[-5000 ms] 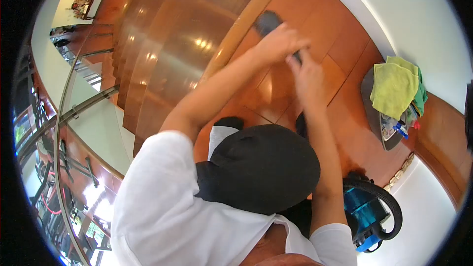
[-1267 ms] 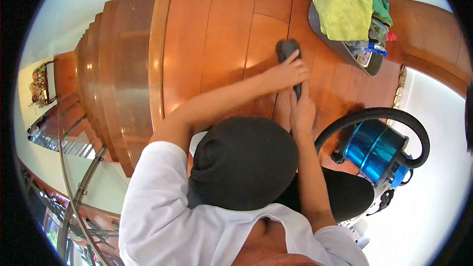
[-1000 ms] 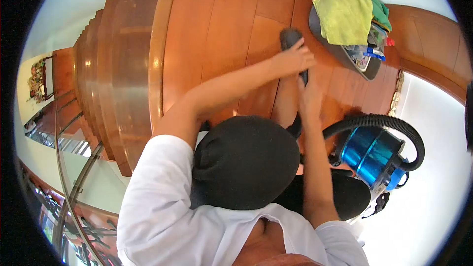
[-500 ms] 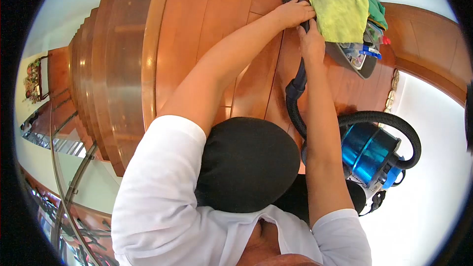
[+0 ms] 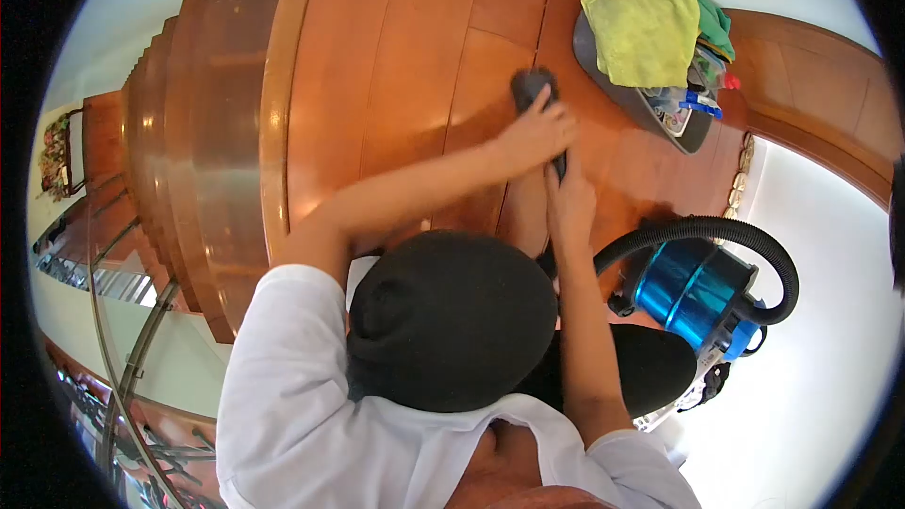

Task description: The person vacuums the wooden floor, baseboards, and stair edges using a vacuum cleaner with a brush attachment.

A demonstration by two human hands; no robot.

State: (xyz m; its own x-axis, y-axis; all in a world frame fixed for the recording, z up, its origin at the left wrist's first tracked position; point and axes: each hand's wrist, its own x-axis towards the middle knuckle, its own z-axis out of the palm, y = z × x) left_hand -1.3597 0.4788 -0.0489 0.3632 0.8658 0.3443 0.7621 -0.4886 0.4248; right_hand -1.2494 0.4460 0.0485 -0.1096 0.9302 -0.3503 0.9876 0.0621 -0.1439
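Note:
A black vacuum cleaner brush nozzle [image 5: 534, 85] is angled over the reddish wooden floor, a little blurred. My left hand [image 5: 539, 139] is closed around the neck of the nozzle, one finger stretched along it. Just behind, my right hand [image 5: 572, 196] grips the black vacuum tube [image 5: 560, 166]; the palm side is hidden. From under my right forearm a ribbed black hose [image 5: 698, 226] arches round to the shiny blue vacuum cleaner canister [image 5: 696, 292] at the right.
A grey bin [image 5: 696, 139] with bottles, a yellow cloth [image 5: 646, 28] and a green cloth [image 5: 712, 19] stands by the wall. Wooden steps [image 5: 212, 132] descend at the left, beyond the landing's rounded edge [image 5: 275, 123]. My black-clad knee [image 5: 452, 320] is below my arms.
Both hands have drawn the nozzle and tube back toward my body and slightly left, away from the wall and bin. My view has shifted a little.

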